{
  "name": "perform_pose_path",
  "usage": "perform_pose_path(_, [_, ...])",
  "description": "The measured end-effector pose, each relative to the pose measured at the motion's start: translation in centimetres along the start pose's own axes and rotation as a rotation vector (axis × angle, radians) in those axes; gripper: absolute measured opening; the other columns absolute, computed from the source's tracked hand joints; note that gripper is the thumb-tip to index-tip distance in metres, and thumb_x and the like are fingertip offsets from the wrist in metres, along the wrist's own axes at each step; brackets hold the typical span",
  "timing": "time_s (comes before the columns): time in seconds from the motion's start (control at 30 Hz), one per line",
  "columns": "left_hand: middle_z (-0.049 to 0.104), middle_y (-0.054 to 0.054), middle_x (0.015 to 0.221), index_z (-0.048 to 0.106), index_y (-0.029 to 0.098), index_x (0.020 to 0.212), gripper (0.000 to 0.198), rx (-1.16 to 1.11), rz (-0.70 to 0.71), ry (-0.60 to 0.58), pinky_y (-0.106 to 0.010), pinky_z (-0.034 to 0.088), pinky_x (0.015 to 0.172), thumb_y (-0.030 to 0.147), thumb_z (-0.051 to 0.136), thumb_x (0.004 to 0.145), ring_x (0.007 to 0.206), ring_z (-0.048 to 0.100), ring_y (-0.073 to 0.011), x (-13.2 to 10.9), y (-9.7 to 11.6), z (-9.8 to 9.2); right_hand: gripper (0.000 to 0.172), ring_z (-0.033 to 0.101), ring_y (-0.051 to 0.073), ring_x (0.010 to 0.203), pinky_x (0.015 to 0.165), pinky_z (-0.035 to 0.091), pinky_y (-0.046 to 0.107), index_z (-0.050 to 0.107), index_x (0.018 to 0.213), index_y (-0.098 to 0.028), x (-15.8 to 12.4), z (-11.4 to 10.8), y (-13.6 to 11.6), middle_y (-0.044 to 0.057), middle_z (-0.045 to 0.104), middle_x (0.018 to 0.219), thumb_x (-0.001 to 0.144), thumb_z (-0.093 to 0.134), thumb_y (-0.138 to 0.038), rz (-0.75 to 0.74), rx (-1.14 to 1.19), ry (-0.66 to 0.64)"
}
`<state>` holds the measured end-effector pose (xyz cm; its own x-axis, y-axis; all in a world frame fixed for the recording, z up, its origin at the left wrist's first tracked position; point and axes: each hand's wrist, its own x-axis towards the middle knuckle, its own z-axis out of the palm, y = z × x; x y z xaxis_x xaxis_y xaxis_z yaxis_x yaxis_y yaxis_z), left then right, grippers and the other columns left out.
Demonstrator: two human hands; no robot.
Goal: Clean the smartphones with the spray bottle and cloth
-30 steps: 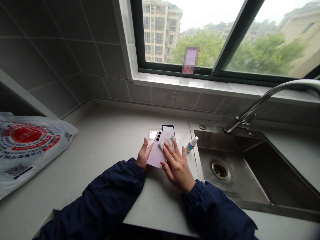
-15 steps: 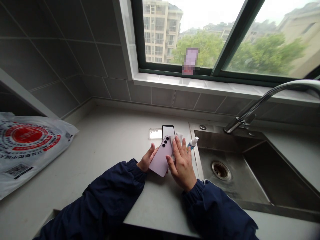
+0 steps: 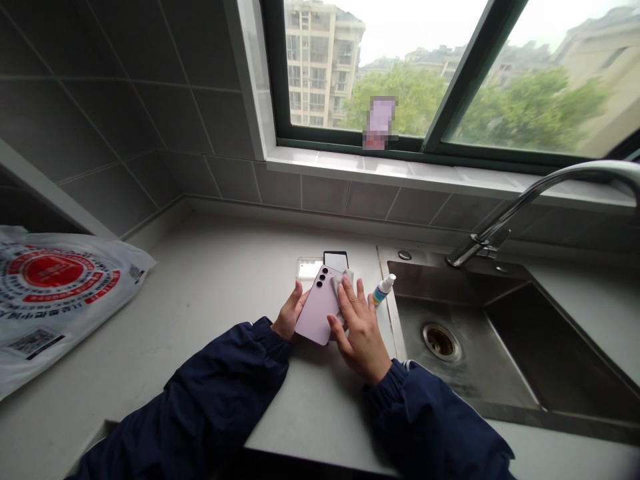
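A lilac phone [image 3: 317,307] with three back lenses is tilted up off the pale countertop [image 3: 215,300], back side facing me. My left hand [image 3: 288,315] grips its left edge. My right hand [image 3: 360,328] lies over its right side, fingers pressing a small grey cloth [image 3: 341,281] against the phone's back. Behind the phone lie a black phone [image 3: 335,259] and a clear case [image 3: 309,267]. A small spray bottle [image 3: 383,289] lies just right of my right hand.
A steel sink [image 3: 500,333] with a drain and a curved tap [image 3: 525,200] fills the right side. A printed plastic bag [image 3: 55,287] lies at the far left. Tiled walls and a window ledge [image 3: 400,167] run behind the counter.
The phone has swung back leftward and less tilted than half a second ago. My right hand with the cloth has slid back along the phone's back.
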<state>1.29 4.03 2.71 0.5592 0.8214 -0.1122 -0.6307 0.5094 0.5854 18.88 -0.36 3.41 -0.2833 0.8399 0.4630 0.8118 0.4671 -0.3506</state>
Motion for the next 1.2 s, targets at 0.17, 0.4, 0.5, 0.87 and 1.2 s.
perform_pose_path(0.17, [0.067, -0.021, 0.121, 0.041, 0.011, 0.149, 0.079, -0.039, 0.026, 0.087, -0.046, 0.049, 0.099, 0.067, 0.034, 0.094, 0.109, 0.066, -0.0347, 0.2, 0.4, 0.8, 0.067, 0.005, 0.034, 0.153, 0.117, 0.021, 0.067, 0.010, 0.160, -0.025, -0.2, -0.1, -0.4, 0.006, 0.024, 0.164, 0.102, 0.043, -0.031, -0.068, 0.014, -0.091])
perform_pose_path(0.4, [0.066, -0.021, 0.125, 0.041, 0.010, 0.149, 0.080, -0.087, 0.056, 0.098, -0.048, 0.045, 0.103, 0.067, 0.037, 0.093, 0.115, 0.064, -0.0357, 0.1, 0.5, 1.0, 0.053, 0.005, 0.035, 0.153, 0.117, 0.023, 0.065, 0.039, 0.152, -0.030, -0.5, 0.1, -0.6, 0.004, 0.001, 0.168, 0.100, 0.048, -0.038, -0.011, 0.196, -0.107])
perform_pose_path(0.5, [0.067, -0.021, 0.122, 0.043, 0.009, 0.147, 0.079, -0.097, 0.052, 0.093, -0.048, 0.045, 0.104, 0.067, 0.039, 0.093, 0.114, 0.064, -0.0357, 0.1, 0.3, 0.9, 0.044, 0.011, 0.034, 0.153, 0.119, 0.028, 0.056, 0.055, 0.142, -0.030, -0.5, 0.1, -0.6, 0.002, -0.002, 0.168, 0.099, 0.051, -0.041, 0.056, 0.416, -0.111])
perform_pose_path(0.87, [0.069, -0.023, 0.114, 0.049, 0.003, 0.140, 0.079, -0.138, 0.042, 0.020, -0.047, 0.049, 0.097, 0.065, 0.043, 0.092, 0.107, 0.067, -0.0359, 0.2, 0.3, 1.2, 0.032, 0.052, 0.024, 0.130, 0.112, 0.040, 0.039, 0.073, 0.119, -0.028, 0.4, -0.2, -0.7, 0.006, 0.056, 0.139, 0.102, 0.049, -0.040, 0.135, 0.930, -0.193])
perform_pose_path(1.2, [0.069, -0.018, 0.111, 0.041, 0.016, 0.145, 0.080, -0.039, -0.030, -0.031, -0.047, 0.056, 0.082, 0.070, 0.049, 0.087, 0.092, 0.071, -0.0335, 0.0, -0.1, 0.3, 0.040, 0.059, 0.025, 0.121, 0.104, 0.048, 0.041, 0.059, 0.137, -0.032, 0.0, 0.6, 0.1, 0.004, 0.062, 0.136, 0.101, 0.048, -0.045, 0.310, 0.913, -0.069])
